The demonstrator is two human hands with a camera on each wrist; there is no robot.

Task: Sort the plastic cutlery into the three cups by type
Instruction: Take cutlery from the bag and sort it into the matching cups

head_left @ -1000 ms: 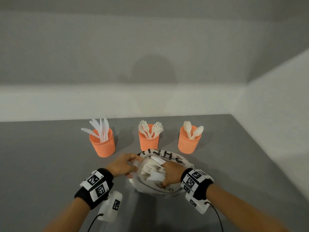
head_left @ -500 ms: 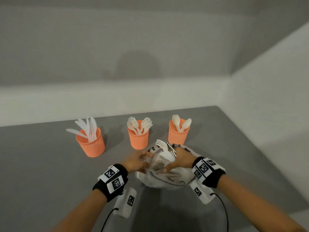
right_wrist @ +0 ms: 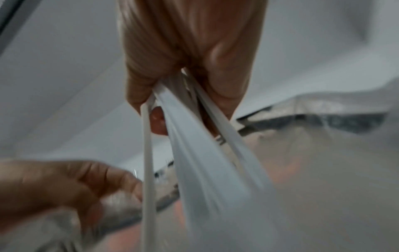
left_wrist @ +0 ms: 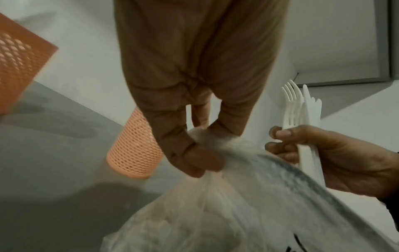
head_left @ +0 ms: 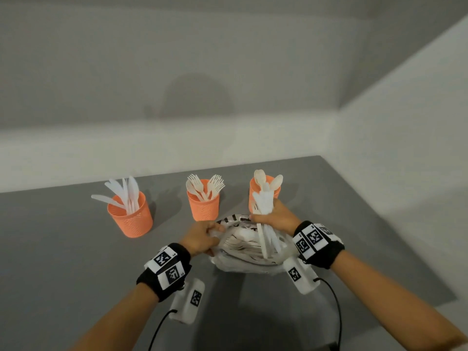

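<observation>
Three orange mesh cups stand in a row on the grey table: the left cup [head_left: 131, 218] holds white knives, the middle cup [head_left: 203, 206] holds forks, the right cup [head_left: 275, 186] holds spoons. In front of them lies a clear plastic bag [head_left: 243, 252] with more cutlery inside. My left hand [head_left: 201, 238] pinches the bag's rim [left_wrist: 218, 136]. My right hand [head_left: 274, 217] grips a bundle of white cutlery [head_left: 264, 206], forks and knives together [left_wrist: 301, 109], lifted above the bag; the handles [right_wrist: 194, 145] hang down toward it.
Pale walls meet at a corner behind and to the right of the table [head_left: 55, 249]. The table's right edge [head_left: 395, 224] runs diagonally close to my right arm. Cables trail from both wrist cameras toward the near edge.
My right hand has pulled a bundle of cutlery up out of the bag and raised it toward the spoon cup. The left hand has kept its hold on the bag's rim.
</observation>
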